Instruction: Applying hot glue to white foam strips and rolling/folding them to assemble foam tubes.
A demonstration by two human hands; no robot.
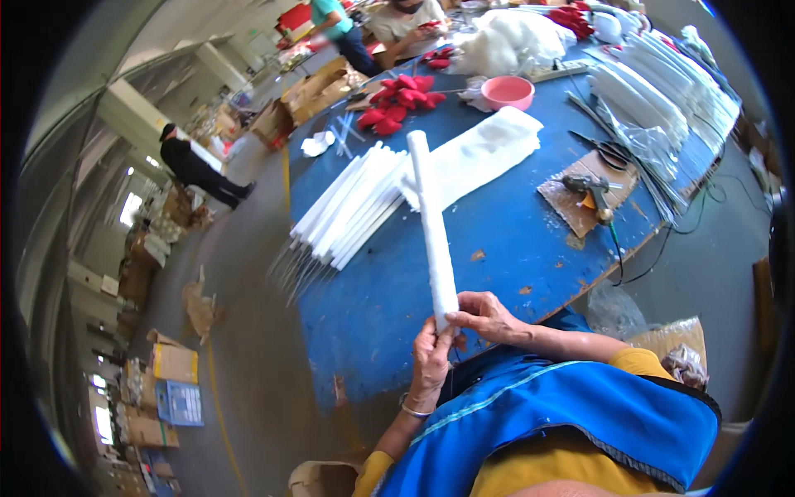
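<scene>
white roll's (433, 224) lower end hidden by hands, perhaps pinched

Brown cardboard boxes (310, 91) stand open on the floor at eleven o'clock, just beside the far end of the blue surface (497, 240). More tan cartons (170, 364) are stacked at eight o'clock, with a flat blue printed package (180, 403) lying among them. Another open carton (323, 479) sits at six o'clock. A crumpled brown bag (671, 340) rests at four o'clock.

Bright even daylight, sharp centre, heavy fisheye bending, dark rim.
</scene>
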